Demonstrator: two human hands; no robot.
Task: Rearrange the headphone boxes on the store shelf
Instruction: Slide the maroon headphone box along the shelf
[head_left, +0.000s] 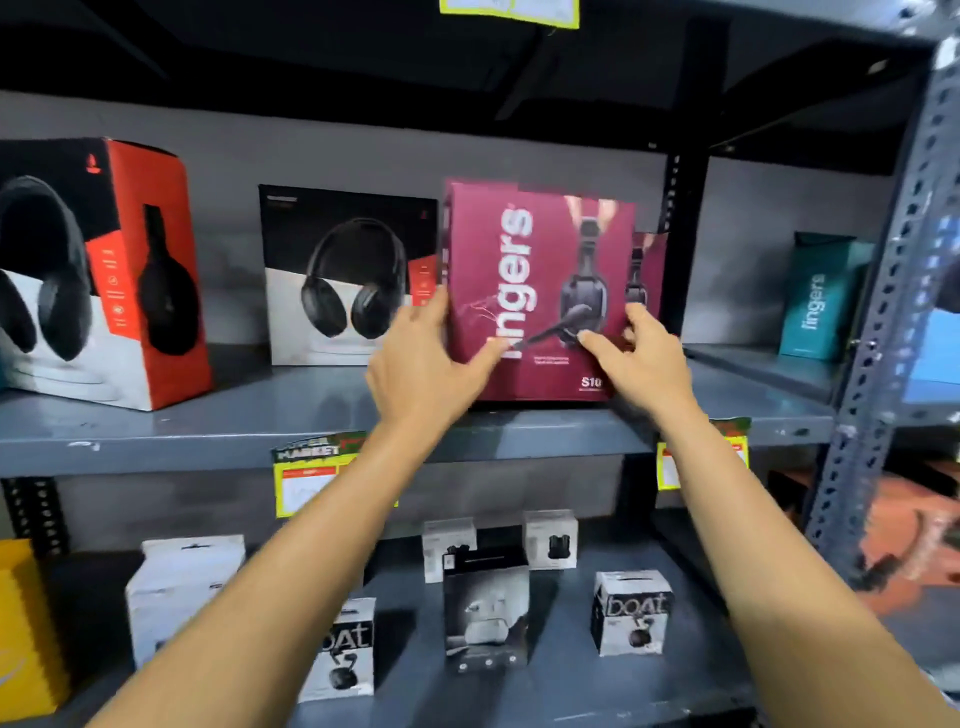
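A maroon "fingers" headphone box stands upright on the grey metal shelf, right of centre. My left hand grips its lower left edge, thumb on the front. My right hand holds its lower right corner, fingers on the front. A second maroon box peeks out behind it on the right. Left of it stands a black-and-white headphone box. A large red, black and white headphone box sits at the far left.
A teal "fingers" box stands on the neighbouring shelf at right, behind a perforated metal upright. The lower shelf holds several small earbud boxes and a yellow box. Price tags hang on the shelf edge.
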